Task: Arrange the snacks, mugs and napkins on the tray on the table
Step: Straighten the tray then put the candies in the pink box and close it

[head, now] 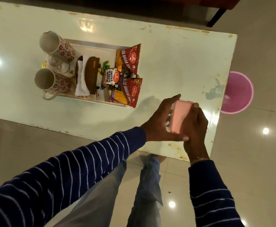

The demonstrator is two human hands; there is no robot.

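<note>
White table (175,63) bears the loaded tray (91,42); left hand (157,122) and right hand (194,126) both clasp what looks like a pink-lidded box (180,117).

Red-flowered white mugs (58,46), red snack packets (128,58), pink box (180,117)

Pink round bin (239,94) on the glossy tiled floor (257,161) beside the table.

A single head-worn wide-angle view looks steeply down from standing height onto the white surface (166,63) and the floor (257,161), with both striped sleeves reaching in from the bottom edge.
</note>
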